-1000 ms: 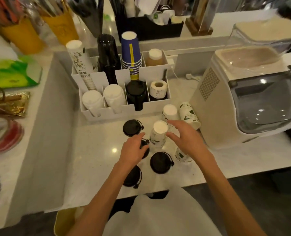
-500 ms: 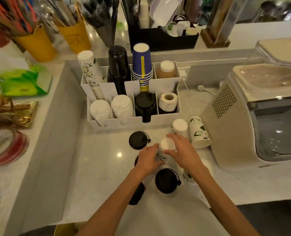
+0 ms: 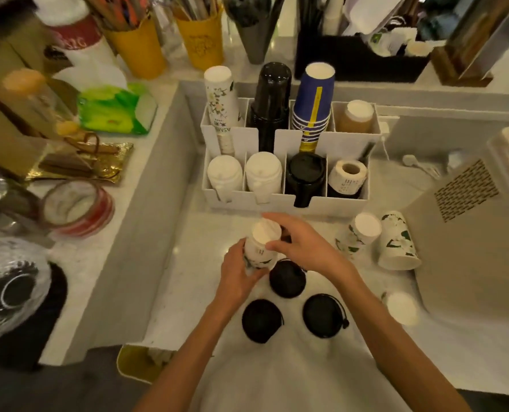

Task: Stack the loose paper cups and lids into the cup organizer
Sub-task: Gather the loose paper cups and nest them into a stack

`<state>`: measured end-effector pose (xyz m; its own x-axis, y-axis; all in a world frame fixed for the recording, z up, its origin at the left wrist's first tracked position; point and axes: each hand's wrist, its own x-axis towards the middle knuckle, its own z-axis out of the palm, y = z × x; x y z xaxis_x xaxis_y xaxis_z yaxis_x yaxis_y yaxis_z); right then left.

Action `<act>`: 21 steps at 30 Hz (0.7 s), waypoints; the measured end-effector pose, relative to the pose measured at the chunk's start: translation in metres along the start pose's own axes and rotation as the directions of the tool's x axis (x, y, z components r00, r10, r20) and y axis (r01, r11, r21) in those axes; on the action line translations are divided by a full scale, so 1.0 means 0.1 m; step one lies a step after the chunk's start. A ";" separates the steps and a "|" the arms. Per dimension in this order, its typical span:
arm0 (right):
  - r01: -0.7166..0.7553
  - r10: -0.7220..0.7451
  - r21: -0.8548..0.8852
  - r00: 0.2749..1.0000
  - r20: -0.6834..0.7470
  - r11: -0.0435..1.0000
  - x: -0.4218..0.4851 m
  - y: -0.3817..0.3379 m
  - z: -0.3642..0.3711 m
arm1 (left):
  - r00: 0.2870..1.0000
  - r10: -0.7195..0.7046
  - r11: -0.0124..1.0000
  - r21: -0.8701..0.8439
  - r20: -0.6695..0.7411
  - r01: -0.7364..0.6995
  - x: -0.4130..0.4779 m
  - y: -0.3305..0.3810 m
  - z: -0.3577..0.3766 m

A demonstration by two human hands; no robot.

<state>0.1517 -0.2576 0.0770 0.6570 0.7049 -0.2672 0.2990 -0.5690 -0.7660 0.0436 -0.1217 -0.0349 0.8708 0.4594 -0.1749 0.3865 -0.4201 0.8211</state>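
Note:
A white floral paper cup [image 3: 262, 245], upside down, is held between both hands in front of the white cup organizer [image 3: 280, 200]. My left hand [image 3: 240, 275] wraps its lower side; my right hand [image 3: 304, 245] grips its top from the right. Three black lids [image 3: 287, 279] [image 3: 262, 321] [image 3: 323, 316] lie on the counter below the hands. Two more floral cups [image 3: 357, 236] [image 3: 396, 242] rest at the right, a third [image 3: 400, 307] nearer me. The organizer holds floral, black and blue cup stacks at the back, white and black lids in front.
A beige machine [image 3: 470, 233] stands close on the right. A roll of labels [image 3: 348, 176] and a brown bottle [image 3: 356, 117] fill the organizer's right slots. Yellow utensil pots [image 3: 140, 49], a green pack [image 3: 116, 111] and a tape roll [image 3: 77, 206] sit on the raised left ledge.
Both hands closed on the floral cup and lifted it up and left toward the organizer. One lid is now hidden behind the hands. The camera moved closer.

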 end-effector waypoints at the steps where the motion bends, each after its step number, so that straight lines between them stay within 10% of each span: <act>1: 0.002 -0.003 0.019 1.000 0.031 1.000 0.08 -0.04 0.12 | 0.999 -0.028 0.999 0.023 -0.034 0.029 -0.01 -0.10 -0.08; 14: 0.042 -0.038 -0.022 0.986 0.162 0.999 0.16 -0.11 0.64 | 0.984 -0.081 0.965 0.235 -0.161 0.118 -0.12 -0.62 -0.13; 21: -0.097 -0.018 -0.208 0.872 -0.489 0.973 -0.26 0.33 -0.19 | 0.991 -0.025 0.955 0.289 -0.135 0.064 -0.10 -0.67 -0.10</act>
<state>0.1576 -0.3031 0.0702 0.9062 0.4175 0.0669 0.3714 -0.7104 -0.5979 0.0059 -0.0906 -0.0833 0.8120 0.5711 -0.1207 0.5123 -0.5982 0.6162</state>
